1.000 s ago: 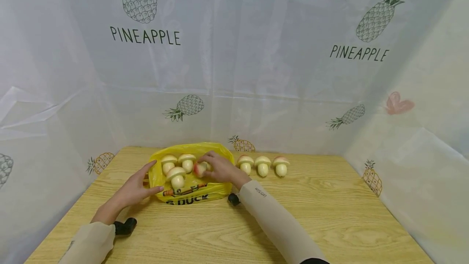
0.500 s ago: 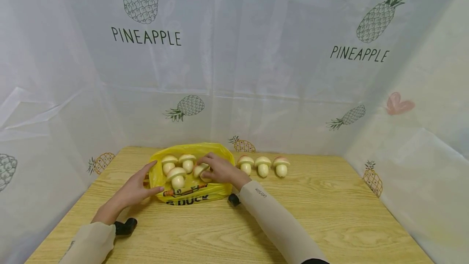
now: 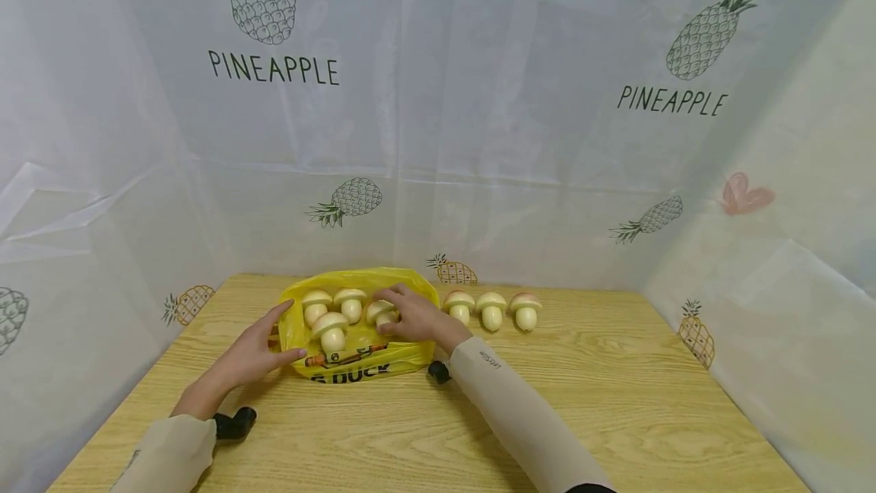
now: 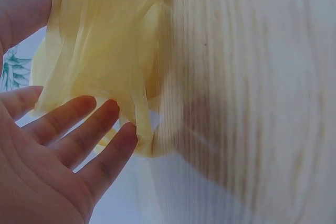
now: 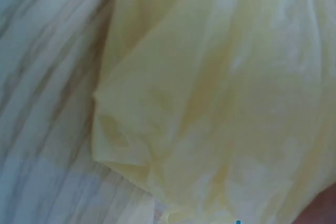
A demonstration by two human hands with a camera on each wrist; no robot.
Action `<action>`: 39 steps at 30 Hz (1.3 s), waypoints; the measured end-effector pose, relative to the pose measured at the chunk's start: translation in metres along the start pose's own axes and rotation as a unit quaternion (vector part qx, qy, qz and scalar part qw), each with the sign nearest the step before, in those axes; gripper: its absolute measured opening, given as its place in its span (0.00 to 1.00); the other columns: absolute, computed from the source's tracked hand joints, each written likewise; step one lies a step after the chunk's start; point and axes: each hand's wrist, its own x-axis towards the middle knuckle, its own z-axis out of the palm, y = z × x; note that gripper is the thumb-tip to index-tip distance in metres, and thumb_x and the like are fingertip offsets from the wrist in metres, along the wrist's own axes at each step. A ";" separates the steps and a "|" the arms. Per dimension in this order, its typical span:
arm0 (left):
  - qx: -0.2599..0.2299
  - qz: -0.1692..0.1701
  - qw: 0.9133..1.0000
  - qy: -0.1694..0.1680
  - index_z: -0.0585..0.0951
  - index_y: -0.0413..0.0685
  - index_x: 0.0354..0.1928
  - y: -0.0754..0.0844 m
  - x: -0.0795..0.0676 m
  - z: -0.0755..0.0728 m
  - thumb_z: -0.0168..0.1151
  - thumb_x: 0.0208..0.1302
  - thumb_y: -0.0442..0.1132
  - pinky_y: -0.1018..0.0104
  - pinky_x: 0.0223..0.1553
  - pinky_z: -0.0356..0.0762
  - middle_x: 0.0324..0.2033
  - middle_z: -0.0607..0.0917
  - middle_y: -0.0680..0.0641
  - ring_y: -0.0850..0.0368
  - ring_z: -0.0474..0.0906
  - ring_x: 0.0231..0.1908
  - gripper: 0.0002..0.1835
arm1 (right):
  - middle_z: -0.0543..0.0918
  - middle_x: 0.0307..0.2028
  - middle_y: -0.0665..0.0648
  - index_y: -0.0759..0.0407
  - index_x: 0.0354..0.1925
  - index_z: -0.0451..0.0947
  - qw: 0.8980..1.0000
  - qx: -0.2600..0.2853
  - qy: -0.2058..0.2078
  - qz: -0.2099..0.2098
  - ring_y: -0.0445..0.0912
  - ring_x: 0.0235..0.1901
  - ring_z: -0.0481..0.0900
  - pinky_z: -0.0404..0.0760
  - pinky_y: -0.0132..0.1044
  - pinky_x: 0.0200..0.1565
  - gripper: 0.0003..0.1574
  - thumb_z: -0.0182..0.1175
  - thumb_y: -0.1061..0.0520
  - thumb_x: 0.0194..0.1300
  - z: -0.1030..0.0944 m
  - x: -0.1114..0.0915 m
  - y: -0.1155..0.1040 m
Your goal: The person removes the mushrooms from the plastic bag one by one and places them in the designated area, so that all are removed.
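A yellow plastic bag (image 3: pixel 356 280) lies with its mouth spread, holding several toy mushrooms. One mushroom (image 3: pixel 381 313) at the bag's right side stands upright, and my right hand (image 3: pixel 417 316) pinches it from the right, thumb in front and fingers behind. To its left sit three more: a front one (image 3: pixel 331 331), a back left one (image 3: pixel 315 304) and a back middle one (image 3: pixel 350 303). My left hand (image 3: pixel 253 352) rests against the bag's left side, thumb near the printed front, fingers straight (image 4: pixel 105 169). In the right wrist view the bag's side (image 5: pixel 210 98) hides most of the right hand.
Three more mushrooms stand in a row right of the bag: a near one (image 3: pixel 458 309), a middle one (image 3: pixel 491 311) and a far right one (image 3: pixel 525 312). Black wrist devices (image 3: pixel 235 423) sit at both wrists. The wooden table (image 3: pixel 616 402) ends at a pineapple-print curtain (image 3: pixel 479 135).
The mushroom in my right hand has turned from lying tilted, reddish cap leftward, to upright, and shifted slightly right. My left hand has stayed in place.
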 end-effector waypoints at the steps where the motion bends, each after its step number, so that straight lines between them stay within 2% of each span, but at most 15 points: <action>1: 0.000 0.000 1.000 0.000 0.49 0.43 0.75 0.000 0.000 0.000 0.68 0.58 0.54 0.31 0.54 0.63 0.69 0.56 0.29 0.26 0.57 0.63 0.52 | 0.62 0.66 0.52 0.38 0.67 0.62 1.000 0.001 -0.003 -0.002 0.42 0.44 0.75 0.77 0.40 0.48 0.35 0.61 0.43 0.65 -0.001 0.000 0.000; 6: -0.001 0.001 1.000 -0.001 0.49 0.43 0.75 0.001 0.001 0.000 0.68 0.58 0.54 0.31 0.53 0.63 0.69 0.55 0.28 0.26 0.58 0.62 0.52 | 0.61 0.66 0.52 0.39 0.65 0.65 1.000 0.019 -0.009 -0.008 0.40 0.40 0.74 0.76 0.36 0.43 0.34 0.63 0.50 0.63 -0.002 -0.001 0.000; 13: 0.002 0.003 1.000 0.001 0.49 0.43 0.75 0.000 0.000 0.001 0.68 0.58 0.54 0.31 0.53 0.63 0.68 0.56 0.28 0.26 0.58 0.62 0.52 | 0.61 0.66 0.53 0.41 0.65 0.64 1.000 0.028 0.001 -0.001 0.44 0.52 0.71 0.75 0.40 0.51 0.36 0.66 0.49 0.61 0.003 0.000 0.003; 19: 0.001 0.004 1.000 0.003 0.50 0.42 0.74 -0.001 0.000 0.001 0.68 0.58 0.53 0.31 0.54 0.63 0.68 0.57 0.28 0.26 0.58 0.63 0.51 | 0.61 0.66 0.53 0.40 0.65 0.64 0.999 0.031 0.009 0.002 0.45 0.54 0.70 0.75 0.41 0.52 0.36 0.65 0.49 0.62 0.007 0.003 0.006; 25: 0.000 0.003 1.000 0.002 0.49 0.42 0.75 -0.002 0.001 0.002 0.68 0.58 0.53 0.31 0.54 0.63 0.68 0.56 0.28 0.26 0.59 0.62 0.51 | 0.63 0.65 0.53 0.41 0.64 0.64 0.999 0.030 0.014 -0.001 0.43 0.48 0.71 0.75 0.37 0.48 0.34 0.65 0.51 0.62 0.007 0.004 0.007; 35: -0.003 0.002 1.000 0.003 0.49 0.44 0.75 -0.003 0.001 0.002 0.68 0.58 0.54 0.31 0.54 0.63 0.69 0.56 0.29 0.26 0.58 0.63 0.52 | 0.61 0.66 0.52 0.40 0.65 0.63 0.999 0.042 0.021 0.005 0.42 0.45 0.72 0.76 0.37 0.45 0.35 0.65 0.51 0.63 0.003 0.001 0.005; 39: -0.004 0.004 1.000 0.002 0.50 0.43 0.75 -0.003 0.001 0.001 0.68 0.58 0.55 0.30 0.54 0.62 0.69 0.56 0.28 0.26 0.57 0.63 0.52 | 0.62 0.64 0.52 0.41 0.66 0.62 0.998 0.050 0.026 0.003 0.42 0.40 0.72 0.75 0.35 0.41 0.35 0.64 0.50 0.64 0.000 -0.001 0.005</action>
